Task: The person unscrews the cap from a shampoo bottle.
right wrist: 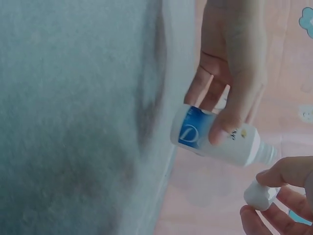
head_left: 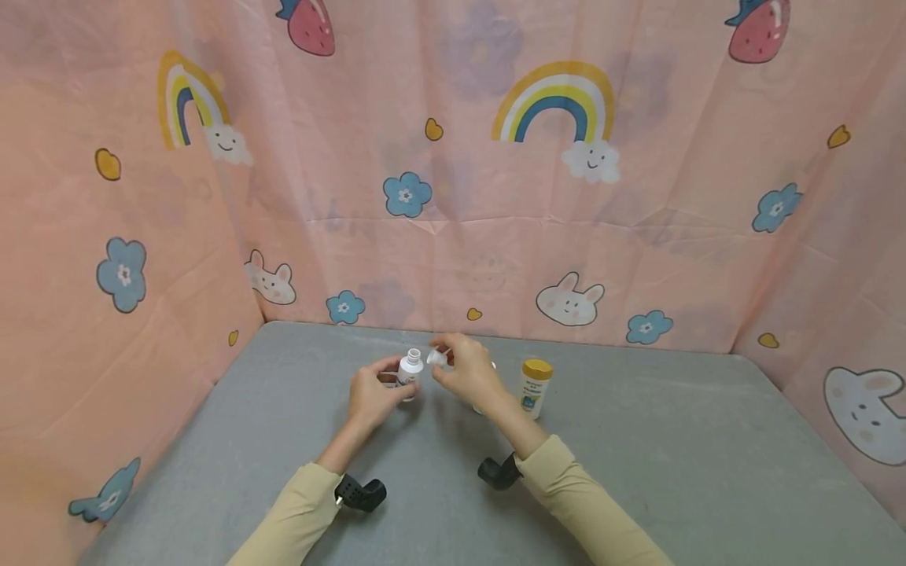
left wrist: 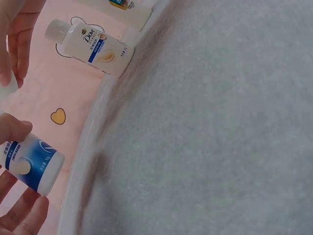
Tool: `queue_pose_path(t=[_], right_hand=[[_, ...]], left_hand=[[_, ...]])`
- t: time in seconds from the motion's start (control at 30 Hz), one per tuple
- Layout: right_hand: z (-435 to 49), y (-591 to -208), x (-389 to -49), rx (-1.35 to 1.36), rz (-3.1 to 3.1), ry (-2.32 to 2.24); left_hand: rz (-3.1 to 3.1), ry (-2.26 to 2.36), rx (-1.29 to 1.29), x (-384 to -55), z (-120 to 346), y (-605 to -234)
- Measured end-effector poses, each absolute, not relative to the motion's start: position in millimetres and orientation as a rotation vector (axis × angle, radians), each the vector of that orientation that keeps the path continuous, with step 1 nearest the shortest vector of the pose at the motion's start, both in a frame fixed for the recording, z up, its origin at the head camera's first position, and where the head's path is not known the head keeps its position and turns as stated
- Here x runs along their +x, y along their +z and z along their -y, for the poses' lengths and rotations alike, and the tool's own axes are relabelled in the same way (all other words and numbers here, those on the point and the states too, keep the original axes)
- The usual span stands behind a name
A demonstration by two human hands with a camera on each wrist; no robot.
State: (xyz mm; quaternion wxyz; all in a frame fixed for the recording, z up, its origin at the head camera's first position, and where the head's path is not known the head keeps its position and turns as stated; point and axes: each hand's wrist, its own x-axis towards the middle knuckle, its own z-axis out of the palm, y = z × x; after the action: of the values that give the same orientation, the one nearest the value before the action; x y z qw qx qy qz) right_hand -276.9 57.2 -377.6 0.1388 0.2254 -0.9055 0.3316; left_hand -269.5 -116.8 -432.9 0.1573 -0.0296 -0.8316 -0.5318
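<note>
My left hand (head_left: 373,393) grips a small white bottle (head_left: 410,369) with a blue label band, its threaded neck bare and pointing up. In the right wrist view the thumb presses the front of this bottle (right wrist: 215,137) while the fingers wrap behind it. Just right of the neck, my right hand (head_left: 467,369) pinches a white cap (right wrist: 260,195) between thumb and fingers, apart from the bottle. A second white Dove bottle (left wrist: 98,47), capped, stands on the table, mostly hidden behind my right hand in the head view.
A white bottle with a yellow lid (head_left: 535,387) stands right of my right hand. The grey table (head_left: 679,456) reaches back to a pink patterned curtain (head_left: 453,259), which also hangs along both sides.
</note>
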Motion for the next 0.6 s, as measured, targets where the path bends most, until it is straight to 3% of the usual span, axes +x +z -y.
queue_pose_path(t=[0.6], right_hand=[[-44,-392,-283,0.65,2.66,0.913]], left_hand=[[2.341,-1.542,-0.052,-272,124,-435]])
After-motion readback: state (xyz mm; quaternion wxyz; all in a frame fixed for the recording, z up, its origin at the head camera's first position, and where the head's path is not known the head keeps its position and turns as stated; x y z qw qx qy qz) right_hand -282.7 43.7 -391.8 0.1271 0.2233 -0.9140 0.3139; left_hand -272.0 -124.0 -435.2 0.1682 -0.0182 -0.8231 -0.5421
